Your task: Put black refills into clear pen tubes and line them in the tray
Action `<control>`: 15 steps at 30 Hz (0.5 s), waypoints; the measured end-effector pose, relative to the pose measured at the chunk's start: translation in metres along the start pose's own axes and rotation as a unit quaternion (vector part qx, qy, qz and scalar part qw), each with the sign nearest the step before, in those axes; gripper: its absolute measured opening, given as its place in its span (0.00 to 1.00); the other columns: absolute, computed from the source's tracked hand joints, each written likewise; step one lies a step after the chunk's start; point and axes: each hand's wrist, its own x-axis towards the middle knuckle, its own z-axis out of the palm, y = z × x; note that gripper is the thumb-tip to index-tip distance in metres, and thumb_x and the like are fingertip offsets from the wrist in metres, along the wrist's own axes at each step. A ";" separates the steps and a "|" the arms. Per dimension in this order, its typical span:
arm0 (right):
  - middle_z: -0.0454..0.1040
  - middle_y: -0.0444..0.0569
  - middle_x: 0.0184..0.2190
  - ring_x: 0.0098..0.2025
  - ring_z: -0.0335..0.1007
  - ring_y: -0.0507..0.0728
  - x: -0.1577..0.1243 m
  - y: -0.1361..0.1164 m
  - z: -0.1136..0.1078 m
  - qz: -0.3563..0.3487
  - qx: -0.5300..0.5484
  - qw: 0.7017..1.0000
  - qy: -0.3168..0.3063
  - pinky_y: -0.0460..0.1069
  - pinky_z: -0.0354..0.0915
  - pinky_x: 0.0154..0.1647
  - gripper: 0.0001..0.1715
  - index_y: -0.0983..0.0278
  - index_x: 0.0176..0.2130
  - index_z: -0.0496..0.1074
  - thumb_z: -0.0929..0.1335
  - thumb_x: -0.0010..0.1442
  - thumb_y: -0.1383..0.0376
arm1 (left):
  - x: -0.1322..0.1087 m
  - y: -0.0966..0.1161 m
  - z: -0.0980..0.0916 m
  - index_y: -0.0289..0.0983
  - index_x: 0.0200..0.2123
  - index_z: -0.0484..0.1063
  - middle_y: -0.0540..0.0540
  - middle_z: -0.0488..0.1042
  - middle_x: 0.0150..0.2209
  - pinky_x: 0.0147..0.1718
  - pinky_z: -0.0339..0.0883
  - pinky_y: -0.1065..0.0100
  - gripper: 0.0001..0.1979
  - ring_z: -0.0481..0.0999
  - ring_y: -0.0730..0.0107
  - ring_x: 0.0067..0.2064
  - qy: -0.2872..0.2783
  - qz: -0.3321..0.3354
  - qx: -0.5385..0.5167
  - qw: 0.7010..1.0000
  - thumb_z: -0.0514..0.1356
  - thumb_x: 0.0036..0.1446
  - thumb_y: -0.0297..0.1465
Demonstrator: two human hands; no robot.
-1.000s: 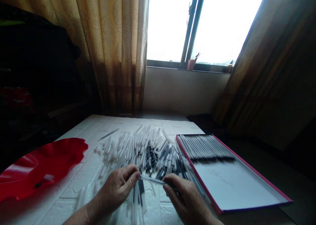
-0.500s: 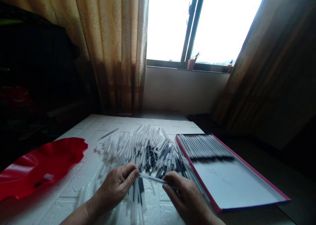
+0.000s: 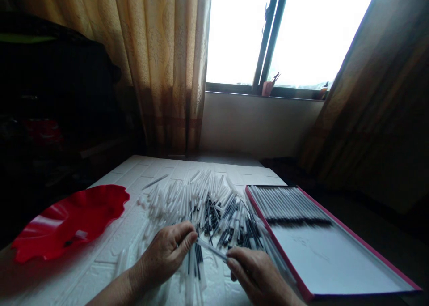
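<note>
My left hand (image 3: 166, 254) and my right hand (image 3: 256, 274) hold one clear pen (image 3: 211, 248) between them near the table's front edge, each pinching one end of it. The pen slants down to the right. Behind the hands lies a big loose pile of pens and refills (image 3: 201, 203), white barrels mixed with black parts. To the right stands a flat tray with a pink rim (image 3: 278, 243); a neat row of finished pens (image 3: 290, 204) fills its far end.
A red wavy-edged dish (image 3: 77, 216) with a small piece in it sits at the left on the white brick-patterned table (image 3: 134, 172). A single pen (image 3: 154, 181) lies apart at the back left. Curtains and a bright window stand beyond the table.
The view has shifted a little to the right and down. My hands have drawn slightly closer together on the pen and its right end has dipped.
</note>
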 end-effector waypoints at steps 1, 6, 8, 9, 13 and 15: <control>0.76 0.45 0.26 0.27 0.74 0.54 -0.001 0.000 0.001 -0.005 -0.011 1.000 -0.003 0.45 0.60 0.28 0.11 0.61 0.37 0.71 0.61 0.67 0.62 | -0.001 0.001 0.001 0.40 0.26 0.61 0.55 0.59 0.22 0.27 0.54 0.71 0.16 0.63 0.71 0.25 -0.003 0.001 0.001 1.000 0.46 0.66 0.39; 0.76 0.47 0.27 0.27 0.73 0.54 -0.001 0.001 0.004 -0.025 -0.028 0.999 -0.014 0.45 0.61 0.28 0.11 0.63 0.39 0.73 0.62 0.65 0.64 | -0.004 0.007 0.004 0.39 0.27 0.63 0.53 0.63 0.25 0.30 0.55 0.69 0.15 0.66 0.69 0.28 -0.015 0.010 -0.008 1.000 0.48 0.65 0.38; 0.76 0.49 0.27 0.28 0.73 0.55 0.000 0.000 0.004 -0.023 -0.014 0.999 -0.018 0.46 0.61 0.28 0.13 0.63 0.36 0.74 0.62 0.65 0.62 | -0.004 0.009 0.004 0.39 0.27 0.63 0.52 0.64 0.25 0.31 0.55 0.69 0.15 0.66 0.69 0.29 -0.016 0.007 -0.022 1.000 0.49 0.64 0.39; 0.76 0.49 0.28 0.29 0.73 0.55 0.000 -0.001 0.004 -0.019 0.010 1.000 -0.022 0.46 0.62 0.29 0.14 0.63 0.36 0.75 0.62 0.65 0.60 | -0.004 0.010 0.005 0.39 0.27 0.63 0.52 0.64 0.25 0.31 0.56 0.69 0.15 0.65 0.69 0.28 -0.016 0.001 -0.033 0.999 0.50 0.64 0.40; 0.77 0.50 0.27 0.25 0.71 0.54 0.000 -0.008 0.002 0.078 0.281 0.954 -0.073 0.47 0.65 0.27 0.30 0.65 0.48 0.74 0.61 0.66 0.45 | -0.001 0.011 0.008 0.40 0.26 0.61 0.56 0.59 0.20 0.23 0.56 0.72 0.21 0.62 0.73 0.21 -0.023 -0.063 -0.110 0.992 0.47 0.63 0.48; 0.79 0.53 0.31 0.28 0.73 0.55 -0.002 -0.012 -0.002 0.136 0.420 0.893 -0.084 0.47 0.66 0.29 0.35 0.65 0.55 0.70 0.62 0.64 0.42 | 0.002 0.012 0.011 0.41 0.26 0.58 0.58 0.57 0.17 0.16 0.53 0.74 0.24 0.57 0.76 0.16 -0.030 -0.105 -0.154 0.982 0.43 0.63 0.53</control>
